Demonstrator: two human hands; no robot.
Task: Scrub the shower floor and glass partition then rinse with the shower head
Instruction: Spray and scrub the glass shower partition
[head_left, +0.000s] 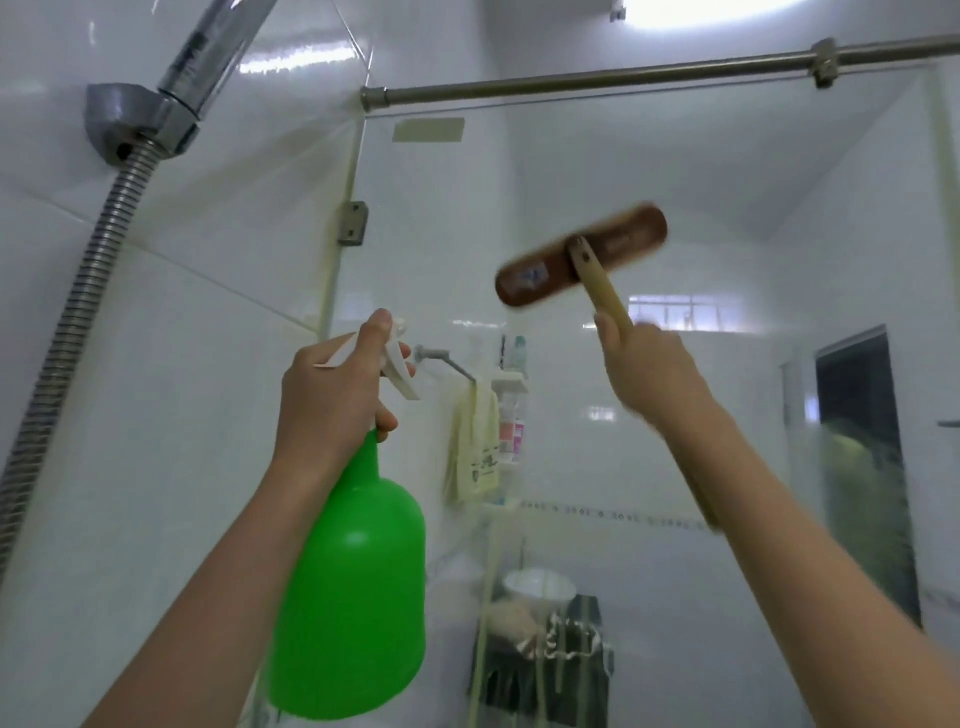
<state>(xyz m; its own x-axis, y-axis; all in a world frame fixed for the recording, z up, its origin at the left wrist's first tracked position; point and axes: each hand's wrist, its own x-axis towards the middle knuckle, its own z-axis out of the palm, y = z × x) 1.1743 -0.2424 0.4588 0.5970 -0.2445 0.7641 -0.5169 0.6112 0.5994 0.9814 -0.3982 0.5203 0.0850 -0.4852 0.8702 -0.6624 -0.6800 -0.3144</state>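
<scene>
Left hand (332, 395), at five o'clock from the wall-mounted shower head (218, 52), grips a green spray bottle (358, 571) by its neck; right hand (649, 374) clasps a wooden brush (582, 257), its head raised at eleven o'clock before the glass partition (727, 156).

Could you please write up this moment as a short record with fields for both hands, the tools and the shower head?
Left grip: holds green bottle by its neck
Right grip: holds brush by its handle
Brush state: head raised before the glass, blurred; contact unclear
Shower head: in its wall holder, hose hanging below
Behind glass: towel on a rail
</scene>
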